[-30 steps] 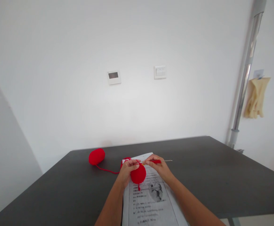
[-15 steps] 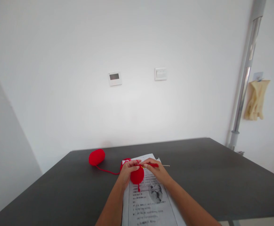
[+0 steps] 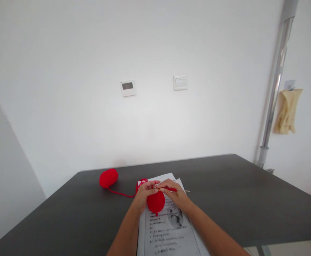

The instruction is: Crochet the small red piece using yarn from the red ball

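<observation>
My left hand (image 3: 145, 192) pinches the top edge of a round red crochet piece (image 3: 156, 202), whose short yarn tail hangs at the bottom. In my right hand (image 3: 174, 193) is a crochet hook (image 3: 173, 189) with a red grip and a pale end that sticks out to the right. The hook's tip meets the top edge of the piece, close to my left fingertips. A strand of red yarn (image 3: 155, 183) rises over my left fingers. Loose red yarn (image 3: 142, 182) lies beyond the left hand, and a line runs from there to a red yarn ball (image 3: 109, 177).
Printed sheets (image 3: 166, 236) lie under my hands on the dark table (image 3: 225, 199). Behind it stands a white wall with a thermostat (image 3: 128, 88) and a light switch (image 3: 180, 83). A metal pole (image 3: 274, 96) and hanging yellowish gloves (image 3: 289, 111) are at the right.
My right hand has turned slightly, and the hook now tilts down toward its right end. The round piece shows more of its face. The whole view has shifted a little.
</observation>
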Available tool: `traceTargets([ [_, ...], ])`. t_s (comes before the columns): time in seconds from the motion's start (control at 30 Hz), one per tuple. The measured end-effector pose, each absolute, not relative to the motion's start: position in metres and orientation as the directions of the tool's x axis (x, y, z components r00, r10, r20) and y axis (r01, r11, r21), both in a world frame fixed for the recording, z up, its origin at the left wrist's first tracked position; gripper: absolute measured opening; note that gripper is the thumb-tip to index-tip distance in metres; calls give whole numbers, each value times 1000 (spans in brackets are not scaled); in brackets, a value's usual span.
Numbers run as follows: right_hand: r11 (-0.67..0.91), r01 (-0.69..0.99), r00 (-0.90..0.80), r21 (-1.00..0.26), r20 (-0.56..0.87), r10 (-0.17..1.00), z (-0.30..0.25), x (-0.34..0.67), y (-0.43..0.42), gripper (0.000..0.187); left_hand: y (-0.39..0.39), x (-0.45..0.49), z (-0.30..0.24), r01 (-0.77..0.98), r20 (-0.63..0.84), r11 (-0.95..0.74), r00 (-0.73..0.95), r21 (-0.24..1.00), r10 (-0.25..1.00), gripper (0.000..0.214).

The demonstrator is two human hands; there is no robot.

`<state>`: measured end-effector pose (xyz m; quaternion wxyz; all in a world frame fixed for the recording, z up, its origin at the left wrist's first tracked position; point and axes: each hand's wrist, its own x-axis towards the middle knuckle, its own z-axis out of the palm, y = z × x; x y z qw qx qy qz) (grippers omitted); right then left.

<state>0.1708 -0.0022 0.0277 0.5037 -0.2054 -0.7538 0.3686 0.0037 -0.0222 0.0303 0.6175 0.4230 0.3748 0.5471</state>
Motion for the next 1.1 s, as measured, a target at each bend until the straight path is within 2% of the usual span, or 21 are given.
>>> traceTargets([
  [0.17, 772, 33, -471, -634, 671, 572, 27, 171, -4, 17, -23, 7, 32, -377, 32, 26, 147, 926, 989, 43],
  [0.5, 856, 179, -502, -485, 704, 503, 27, 166, -9, 23, -14, 17, 25, -321, 69, -91, -78, 943, 995, 50],
  [0.7, 895, 216, -493, -391, 747, 446, 27, 162, -12, 23, -19, 21, 26, -498, -8, -5, -25, 867, 1000, 42],
  [0.8, 894, 205, -487, -398, 751, 446, 30, 163, -14, 22, -22, 20, 28, -532, -25, 46, 47, 846, 999, 38],
  [1.1, 820, 158, -443, -550, 703, 557, 30, 168, -14, 21, -22, 18, 32, -494, -38, 96, 126, 864, 991, 37],
])
